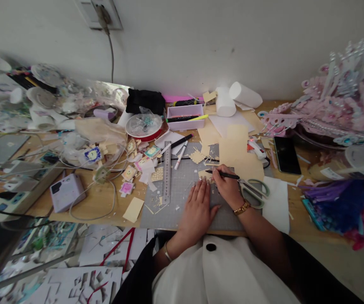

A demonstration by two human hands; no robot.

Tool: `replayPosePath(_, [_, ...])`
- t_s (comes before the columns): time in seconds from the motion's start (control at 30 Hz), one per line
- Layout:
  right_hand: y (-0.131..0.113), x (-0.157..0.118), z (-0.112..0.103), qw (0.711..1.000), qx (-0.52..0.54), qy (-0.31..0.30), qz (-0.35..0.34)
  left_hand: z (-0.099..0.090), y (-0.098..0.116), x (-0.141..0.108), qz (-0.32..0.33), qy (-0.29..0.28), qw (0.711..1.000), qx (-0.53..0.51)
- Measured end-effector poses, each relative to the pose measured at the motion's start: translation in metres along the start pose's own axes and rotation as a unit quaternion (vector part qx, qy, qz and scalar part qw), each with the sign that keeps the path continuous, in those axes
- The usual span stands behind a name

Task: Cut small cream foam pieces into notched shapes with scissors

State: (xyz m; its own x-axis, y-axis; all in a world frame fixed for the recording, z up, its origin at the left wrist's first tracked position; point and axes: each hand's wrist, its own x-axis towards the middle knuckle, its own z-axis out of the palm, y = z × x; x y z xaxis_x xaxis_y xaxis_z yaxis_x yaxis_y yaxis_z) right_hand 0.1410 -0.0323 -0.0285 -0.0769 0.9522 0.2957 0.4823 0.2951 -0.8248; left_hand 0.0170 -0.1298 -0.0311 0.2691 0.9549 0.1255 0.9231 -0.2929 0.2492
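Note:
My left hand (197, 207) lies flat on the grey cutting mat (175, 181), fingers stretched forward, their tips at a small cream paper piece (203, 173). In my right hand (229, 188) is a black pen (226, 174), its tip pointing left, just above that piece. Green-handled scissors (256, 192) lie just right of my right hand. Beyond the hands rests a larger cream sheet (237, 147). Left of my left hand stands a steel ruler (166, 177) lying lengthwise on the mat, with thin paper offcuts beside it.
A lilac pen box (185, 118), a white marker (181, 155) and a round dish (143, 126) sit farther back. A phone (286, 155) and pink trinkets (356, 93) are on the right. A lilac device (67, 192), cables and small drawn cards (129, 172) occupy the left.

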Motion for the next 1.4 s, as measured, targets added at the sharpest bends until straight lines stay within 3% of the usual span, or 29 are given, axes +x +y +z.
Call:
replayPosePath(0.47, [0.0001, -0.0017, 0.0013, 1.0, -0.003, -0.016, 0.005, -0.0001, 0.0, 0.0004, -0.008, -0.018, 1.0, -0.004])
replayPosePath(0.87, [-0.001, -0.003, 0.0002, 1.0, -0.021, 0.015, 0.013, -0.0008, 0.0002, 0.0006, -0.007, -0.006, 1.0, -0.006])
replayPosePath(1.23, [-0.0024, -0.0014, -0.0001, 1.0, -0.015, -0.011, -0.013, -0.0024, 0.0007, 0.0009, -0.005, -0.016, 1.0, 0.001])
replayPosePath(1.4, [-0.003, -0.0012, -0.0012, 0.999, 0.005, 0.035, 0.01, -0.0026, 0.0004, 0.0012, -0.006, -0.023, 1.0, -0.002])
